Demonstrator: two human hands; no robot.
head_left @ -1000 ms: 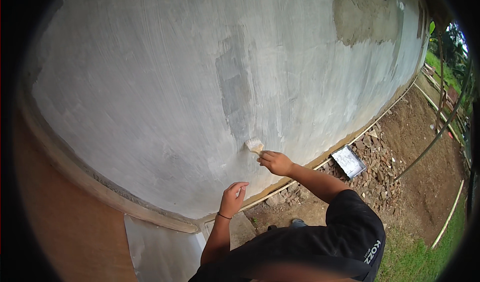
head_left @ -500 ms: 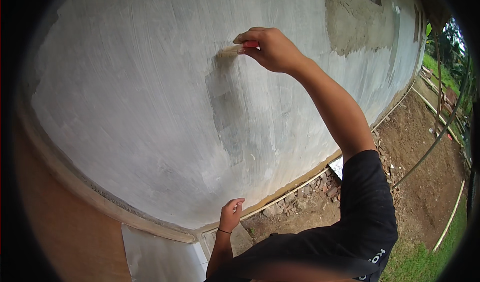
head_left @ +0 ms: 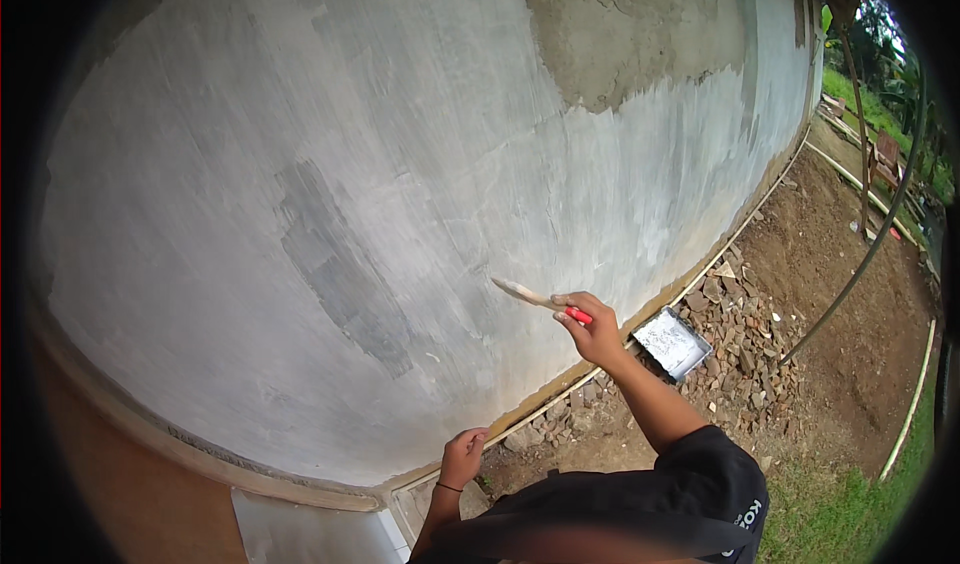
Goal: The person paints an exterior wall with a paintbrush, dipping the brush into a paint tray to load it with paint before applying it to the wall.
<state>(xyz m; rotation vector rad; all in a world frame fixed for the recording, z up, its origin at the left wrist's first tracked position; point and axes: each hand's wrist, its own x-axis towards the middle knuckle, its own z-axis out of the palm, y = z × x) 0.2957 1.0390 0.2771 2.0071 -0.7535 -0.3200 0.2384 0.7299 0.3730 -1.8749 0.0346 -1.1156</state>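
Against the whitewashed wall (head_left: 400, 214), mid-frame, the right hand (head_left: 592, 332) grips a paintbrush (head_left: 540, 299), bristles pointing up-left; the left hand (head_left: 462, 459) hangs loosely curled, holding nothing, below.

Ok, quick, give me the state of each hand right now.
Left hand: holds nothing, fingers curled loosely, low by the base of the wall.
Right hand: closed on the red-handled paintbrush.

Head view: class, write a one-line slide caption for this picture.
Right hand holds a red-handled paintbrush off a partly whitewashed wall, left hand low, paint tray on rubble.
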